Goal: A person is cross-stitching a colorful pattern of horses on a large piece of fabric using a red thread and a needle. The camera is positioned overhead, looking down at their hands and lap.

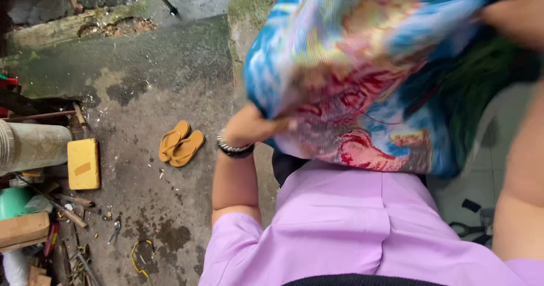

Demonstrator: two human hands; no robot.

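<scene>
Now left hand (252, 128) gripping lower edge of colourful patterned cloth (362, 76), fingers tucking under fabric, wristwatch (233, 148) showing on wrist. Right hand (513, 11) clutching cloth's upper corner at top right. Cloth hanging spread between both hands, in front of person's lilac shirt (345, 223). Yellow flip-flops (180, 144) lying on wet concrete ground (153, 76) below left, yellow block (83, 163) sitting near grey pipe (34, 145).

We've got a thin, finely ribbed printed cloth (362, 76) here, matt and soft-looking. Our shirt (340, 229) is smooth lilac fabric, the wristwatch (233, 148) shiny metal. The floor (147, 93) is rough, stained concrete; the sandals (180, 144) look like matt rubber.
</scene>
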